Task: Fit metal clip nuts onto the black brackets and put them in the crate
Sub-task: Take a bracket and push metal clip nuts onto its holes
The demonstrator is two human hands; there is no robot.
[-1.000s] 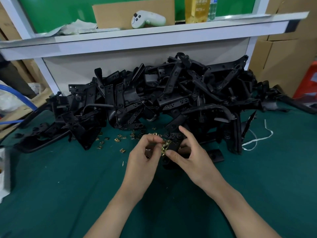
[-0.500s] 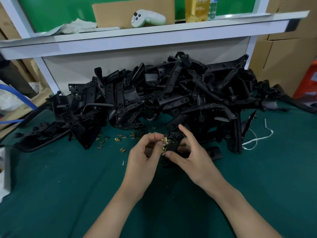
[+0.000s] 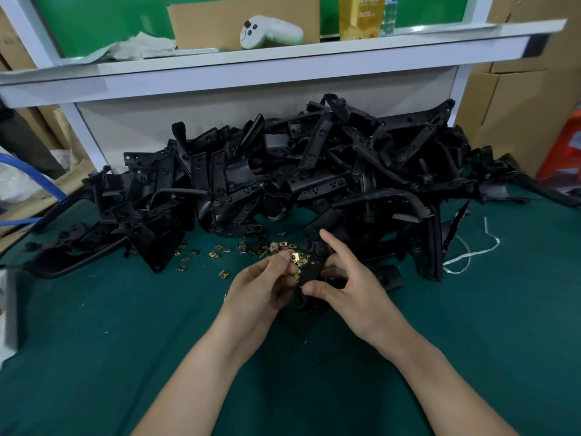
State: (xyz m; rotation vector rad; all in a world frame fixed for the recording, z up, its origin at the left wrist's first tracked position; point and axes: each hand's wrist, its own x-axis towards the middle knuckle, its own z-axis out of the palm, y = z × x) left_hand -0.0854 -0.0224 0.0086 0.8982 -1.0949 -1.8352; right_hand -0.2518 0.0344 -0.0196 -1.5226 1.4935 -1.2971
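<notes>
A black bracket (image 3: 311, 269) stands tilted between my two hands, just in front of a big heap of black brackets (image 3: 314, 177). My right hand (image 3: 349, 287) grips it with thumb and fingers. My left hand (image 3: 264, 287) pinches a brass clip nut (image 3: 295, 257) against the bracket's left edge. More clip nuts appear cupped in the left palm, mostly hidden. Several loose clip nuts (image 3: 220, 254) lie scattered on the green mat in front of the heap. No crate is in view.
A green mat (image 3: 94, 341) covers the table. A white shelf (image 3: 251, 67) overhangs the heap, carrying a white controller (image 3: 267, 31) and cardboard. A white strap (image 3: 471, 256) lies at the right. Cardboard boxes (image 3: 518, 114) stand at far right, a blue hose (image 3: 34, 180) at left.
Both hands with the bracket shifted slightly up and toward the heap. The left fingers worked a clip nut up along the bracket's edge.
</notes>
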